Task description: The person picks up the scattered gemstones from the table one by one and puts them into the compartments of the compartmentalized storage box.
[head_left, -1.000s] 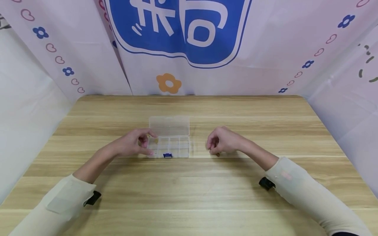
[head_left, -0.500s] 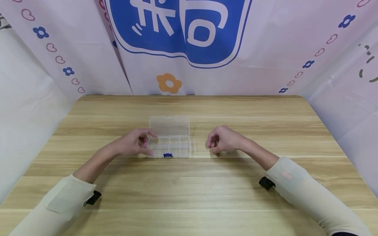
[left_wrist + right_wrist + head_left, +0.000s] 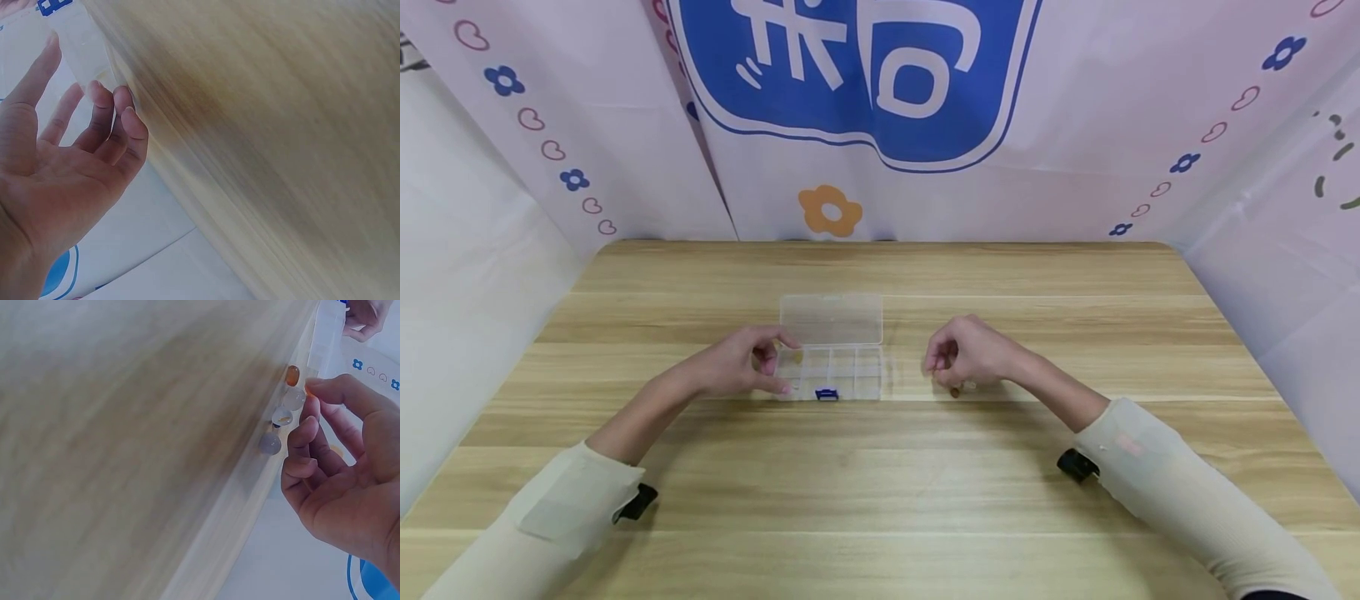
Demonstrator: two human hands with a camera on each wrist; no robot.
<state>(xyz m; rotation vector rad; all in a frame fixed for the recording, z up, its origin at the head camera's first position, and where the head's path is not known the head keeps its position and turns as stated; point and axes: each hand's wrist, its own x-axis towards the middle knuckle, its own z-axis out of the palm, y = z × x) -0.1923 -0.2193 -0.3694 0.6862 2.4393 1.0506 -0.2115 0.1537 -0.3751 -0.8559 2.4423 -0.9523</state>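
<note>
Left hand (image 3: 737, 371): my grip pinches the open box (image 3: 838, 375) at its left end.
Right hand (image 3: 966, 360): fingers curl over beads (image 3: 282, 409) on the counter (image 3: 880, 467), right of the box.
Advice: I'd pinch one bead cleanly.

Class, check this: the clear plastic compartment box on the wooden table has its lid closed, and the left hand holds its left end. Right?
Not quite. The clear plastic compartment box has its lid open, folded back flat on the wooden table, as the head view shows. The left hand does hold its left end.
</note>
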